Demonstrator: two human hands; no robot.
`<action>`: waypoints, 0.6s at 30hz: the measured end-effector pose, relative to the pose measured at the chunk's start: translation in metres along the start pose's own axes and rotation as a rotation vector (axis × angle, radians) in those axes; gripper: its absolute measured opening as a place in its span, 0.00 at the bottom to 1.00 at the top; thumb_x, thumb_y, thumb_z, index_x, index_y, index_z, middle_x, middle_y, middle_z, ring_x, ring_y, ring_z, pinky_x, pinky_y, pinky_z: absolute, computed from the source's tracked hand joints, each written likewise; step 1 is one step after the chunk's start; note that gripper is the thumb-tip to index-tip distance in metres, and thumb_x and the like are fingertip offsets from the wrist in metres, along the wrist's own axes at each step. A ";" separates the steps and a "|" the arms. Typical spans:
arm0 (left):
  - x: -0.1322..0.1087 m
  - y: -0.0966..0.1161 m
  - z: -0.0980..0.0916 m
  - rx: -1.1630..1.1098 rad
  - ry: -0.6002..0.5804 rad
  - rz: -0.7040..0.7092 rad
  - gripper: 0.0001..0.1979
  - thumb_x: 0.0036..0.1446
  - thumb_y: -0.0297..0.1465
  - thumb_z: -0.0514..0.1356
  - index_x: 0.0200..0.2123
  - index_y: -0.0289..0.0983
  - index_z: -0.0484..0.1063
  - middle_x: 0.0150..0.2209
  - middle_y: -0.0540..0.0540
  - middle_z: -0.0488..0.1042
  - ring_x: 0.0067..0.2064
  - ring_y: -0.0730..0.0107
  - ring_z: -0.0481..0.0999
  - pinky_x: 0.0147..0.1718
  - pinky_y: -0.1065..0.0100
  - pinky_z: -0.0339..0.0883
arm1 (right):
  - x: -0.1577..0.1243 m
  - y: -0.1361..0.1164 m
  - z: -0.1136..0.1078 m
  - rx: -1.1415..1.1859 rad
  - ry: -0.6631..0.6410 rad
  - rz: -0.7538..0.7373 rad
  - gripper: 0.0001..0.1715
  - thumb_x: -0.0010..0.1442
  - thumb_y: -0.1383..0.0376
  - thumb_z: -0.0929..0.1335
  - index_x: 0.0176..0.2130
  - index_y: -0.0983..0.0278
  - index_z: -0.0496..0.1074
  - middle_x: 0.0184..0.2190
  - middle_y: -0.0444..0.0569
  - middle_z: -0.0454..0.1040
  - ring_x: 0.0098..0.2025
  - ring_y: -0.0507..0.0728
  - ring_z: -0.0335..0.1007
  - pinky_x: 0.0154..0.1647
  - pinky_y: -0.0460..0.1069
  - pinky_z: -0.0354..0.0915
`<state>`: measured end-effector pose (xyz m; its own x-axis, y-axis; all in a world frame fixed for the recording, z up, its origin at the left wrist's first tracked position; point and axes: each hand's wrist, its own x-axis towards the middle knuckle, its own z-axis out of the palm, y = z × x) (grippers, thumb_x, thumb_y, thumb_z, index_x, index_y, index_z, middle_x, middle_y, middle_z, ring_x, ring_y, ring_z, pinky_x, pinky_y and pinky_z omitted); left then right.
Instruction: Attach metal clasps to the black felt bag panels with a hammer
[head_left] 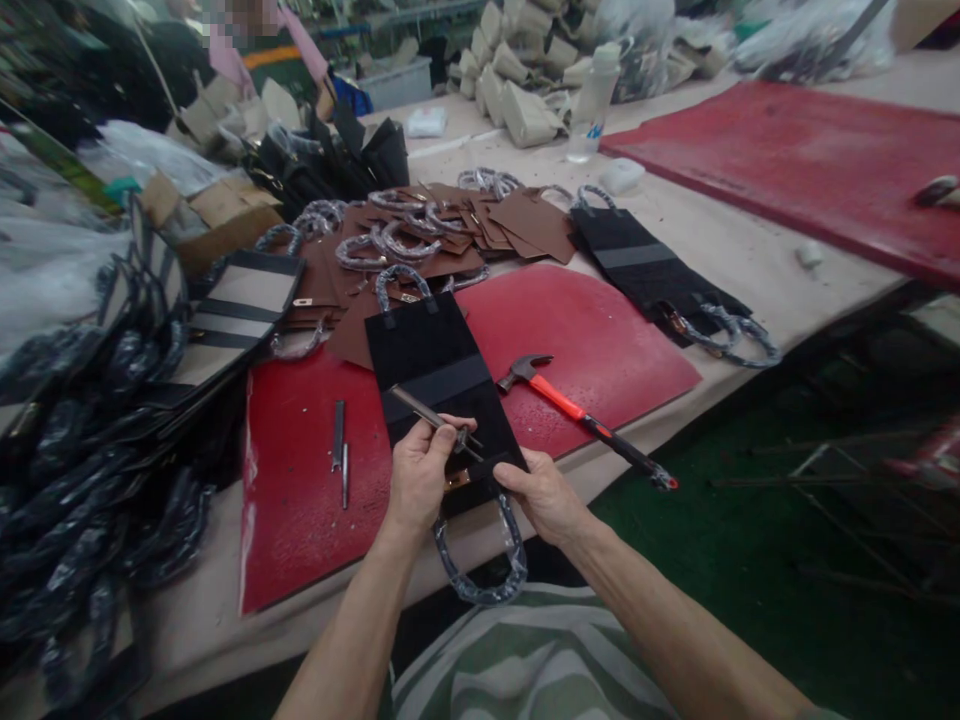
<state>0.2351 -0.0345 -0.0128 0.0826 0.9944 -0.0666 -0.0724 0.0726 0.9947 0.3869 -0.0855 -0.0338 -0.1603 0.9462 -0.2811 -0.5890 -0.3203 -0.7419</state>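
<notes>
Our left hand (421,472) grips a metal tool (420,406), our right hand (546,493) a black panel (424,343); a bottle (594,98) shows illegible markings (595,131).

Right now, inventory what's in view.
Fabric-like handled bag piece: one, black, centre
Matching piece: at least one, black, right
Long claw hammer: one, orange-black, centre right
Slim metal tools: two, grey, centre left
Flat boards: two, red, centre and right
Leather-like panels: many, brown, behind centre
Stacked bag parts: many, black and beige, left
Heaped bag parts: many, beige, back
Plastic bottle: one, clear, back
Tabletop: one, pale, beneath
Person: one, pink-sleeved, back left
Metal rod: one, grey, front centre
Left hand: one, holding rod
Right hand: one, on bag piece
</notes>
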 end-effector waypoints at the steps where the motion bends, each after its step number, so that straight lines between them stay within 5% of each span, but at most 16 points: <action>1: 0.000 -0.002 -0.001 -0.035 0.009 -0.007 0.13 0.61 0.40 0.61 0.39 0.36 0.76 0.41 0.43 0.81 0.44 0.66 0.79 0.47 0.65 0.70 | 0.001 0.000 -0.001 0.002 -0.010 0.011 0.22 0.45 0.55 0.79 0.37 0.65 0.79 0.33 0.47 0.78 0.36 0.58 0.72 0.45 0.53 0.66; 9: -0.007 -0.003 -0.005 -0.001 0.054 -0.033 0.14 0.61 0.41 0.62 0.40 0.36 0.76 0.43 0.42 0.81 0.46 0.64 0.79 0.49 0.64 0.70 | 0.011 -0.005 -0.001 -0.024 0.007 0.120 0.24 0.40 0.53 0.80 0.30 0.66 0.76 0.25 0.44 0.72 0.28 0.53 0.65 0.36 0.50 0.65; 15: -0.006 -0.003 -0.006 0.072 0.064 -0.076 0.18 0.59 0.45 0.62 0.42 0.36 0.76 0.47 0.40 0.80 0.43 0.62 0.79 0.32 0.71 0.71 | 0.021 -0.013 -0.003 -0.124 -0.020 0.172 0.25 0.43 0.49 0.78 0.25 0.66 0.71 0.19 0.41 0.65 0.20 0.49 0.58 0.22 0.45 0.57; 18: -0.001 -0.001 -0.005 0.115 0.085 -0.094 0.17 0.59 0.44 0.62 0.42 0.36 0.77 0.46 0.41 0.80 0.43 0.62 0.79 0.35 0.70 0.72 | 0.022 -0.014 0.000 -0.176 -0.006 0.189 0.25 0.44 0.48 0.77 0.26 0.67 0.72 0.18 0.41 0.66 0.18 0.49 0.60 0.18 0.45 0.56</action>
<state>0.2299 -0.0348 -0.0138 -0.0015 0.9869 -0.1612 0.0464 0.1611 0.9858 0.3917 -0.0599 -0.0297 -0.2597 0.8686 -0.4220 -0.4012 -0.4945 -0.7710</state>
